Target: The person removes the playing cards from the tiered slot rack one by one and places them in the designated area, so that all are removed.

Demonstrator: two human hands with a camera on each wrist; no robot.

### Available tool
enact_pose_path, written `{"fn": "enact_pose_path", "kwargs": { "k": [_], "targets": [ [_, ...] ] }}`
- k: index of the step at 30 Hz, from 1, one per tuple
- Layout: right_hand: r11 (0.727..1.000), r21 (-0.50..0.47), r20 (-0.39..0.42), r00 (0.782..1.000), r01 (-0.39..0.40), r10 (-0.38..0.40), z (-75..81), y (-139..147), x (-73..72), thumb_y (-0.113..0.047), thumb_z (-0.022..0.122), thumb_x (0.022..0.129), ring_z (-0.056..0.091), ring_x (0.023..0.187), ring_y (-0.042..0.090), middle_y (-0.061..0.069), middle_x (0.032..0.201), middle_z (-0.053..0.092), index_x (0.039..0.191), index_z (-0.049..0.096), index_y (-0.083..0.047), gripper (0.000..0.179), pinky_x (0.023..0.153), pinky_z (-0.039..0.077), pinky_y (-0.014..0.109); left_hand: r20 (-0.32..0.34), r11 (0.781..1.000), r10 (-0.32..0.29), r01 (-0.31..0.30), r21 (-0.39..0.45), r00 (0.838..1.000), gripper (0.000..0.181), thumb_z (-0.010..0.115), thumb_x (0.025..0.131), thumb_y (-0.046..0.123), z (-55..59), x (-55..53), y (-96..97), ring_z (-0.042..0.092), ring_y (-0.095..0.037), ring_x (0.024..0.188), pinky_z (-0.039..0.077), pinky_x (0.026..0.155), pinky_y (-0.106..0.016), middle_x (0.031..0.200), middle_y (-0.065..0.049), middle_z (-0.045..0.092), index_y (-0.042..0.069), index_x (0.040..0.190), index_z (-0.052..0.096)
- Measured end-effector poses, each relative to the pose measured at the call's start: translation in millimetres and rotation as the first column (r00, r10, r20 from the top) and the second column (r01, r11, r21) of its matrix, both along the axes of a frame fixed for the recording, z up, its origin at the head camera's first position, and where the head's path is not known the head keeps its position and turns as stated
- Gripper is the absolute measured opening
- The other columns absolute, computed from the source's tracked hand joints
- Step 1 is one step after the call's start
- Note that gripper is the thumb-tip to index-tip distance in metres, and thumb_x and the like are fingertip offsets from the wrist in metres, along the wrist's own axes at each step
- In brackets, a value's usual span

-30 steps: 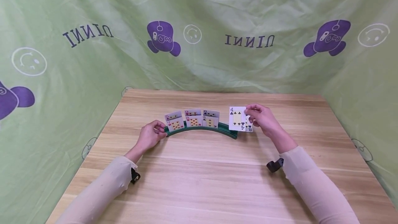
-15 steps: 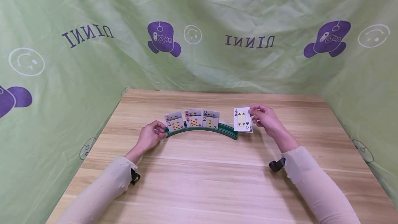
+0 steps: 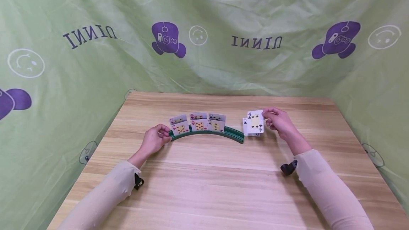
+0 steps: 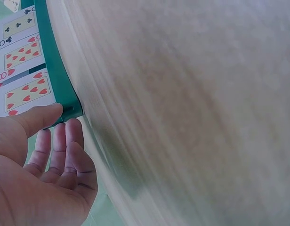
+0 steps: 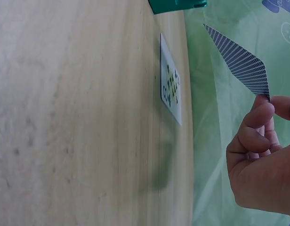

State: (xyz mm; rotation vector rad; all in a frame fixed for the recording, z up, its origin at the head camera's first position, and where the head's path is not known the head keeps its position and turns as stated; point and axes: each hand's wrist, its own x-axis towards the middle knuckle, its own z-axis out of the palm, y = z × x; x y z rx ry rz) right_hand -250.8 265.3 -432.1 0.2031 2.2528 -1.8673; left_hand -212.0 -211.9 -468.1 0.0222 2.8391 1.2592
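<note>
A curved green card holder [image 3: 234, 135] stands on the table, its left end pinched between the thumb and fingers of my left hand [image 3: 154, 139]. Its front row bears a seven of hearts [image 3: 180, 128], an eight of hearts [image 3: 199, 125] and a three of clubs [image 3: 216, 126]; cards behind them are partly hidden. Off the holder's right end, my right hand [image 3: 281, 123] pinches a four of clubs [image 3: 255, 122] by its upper right corner. Its striped back [image 5: 241, 61] faces the right wrist camera. Below it an eight of clubs [image 5: 171, 87] lies face up on the table, partly covered in the head view.
The wooden table [image 3: 204, 180] extends toward me in front of the holder. Green fabric [image 3: 217, 70] with purple prints hangs behind the table and along both sides. A black wrist camera [image 3: 288, 168] sits under the right sleeve.
My right hand has moved to the right with the four of clubs, uncovering the left side of the eight of clubs. My left hand has stayed at the holder's end.
</note>
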Motion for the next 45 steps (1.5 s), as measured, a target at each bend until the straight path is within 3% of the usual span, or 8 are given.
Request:
{"fn": "enact_pose_path", "kwargs": {
  "k": [17, 36, 45],
  "targets": [
    [0.996, 0.079, 0.055, 0.998, 0.031, -0.036, -14.0, 25.7, -8.1, -0.026, 0.056, 0.101, 0.056, 0.069, 0.002, -0.009, 0.095, 0.060, 0.124, 0.053, -0.009, 0.028, 0.064, 0.045, 0.021, 0.011, 1.000, 0.004, -0.004, 0.005, 1.000, 0.027, 0.075, 0.083, 0.002, -5.0, 0.0, -1.6, 0.068, -0.023, 0.090, 0.059, 0.082, -0.035, 0.102, -0.013, 0.069, 0.005, 0.108, 0.064],
    [0.983, 0.174, 0.098, 0.992, 0.062, -0.080, -21.4, 37.8, -9.0, -0.029, 0.056, 0.101, 0.053, 0.075, 0.002, -0.004, 0.107, 0.054, 0.140, 0.046, -0.002, 0.049, 0.069, 0.047, 0.020, 0.012, 1.000, 0.003, -0.003, 0.003, 1.000, 0.027, 0.075, 0.084, 0.002, -1.1, 0.0, -0.2, 0.068, -0.024, 0.090, 0.058, 0.083, -0.036, 0.102, -0.013, 0.069, 0.006, 0.108, 0.064],
    [0.977, 0.204, 0.099, 0.991, 0.068, -0.089, -24.8, 39.6, -9.6, -0.028, 0.055, 0.100, 0.053, 0.073, 0.003, -0.007, 0.098, 0.057, 0.141, 0.046, -0.001, 0.050, 0.067, 0.047, 0.021, 0.004, 1.000, -0.003, 0.003, -0.001, 1.000, 0.027, 0.075, 0.084, 0.002, -0.1, 0.1, 0.1, 0.068, -0.024, 0.090, 0.059, 0.082, -0.036, 0.102, -0.013, 0.069, 0.005, 0.109, 0.064]
  ]
}}
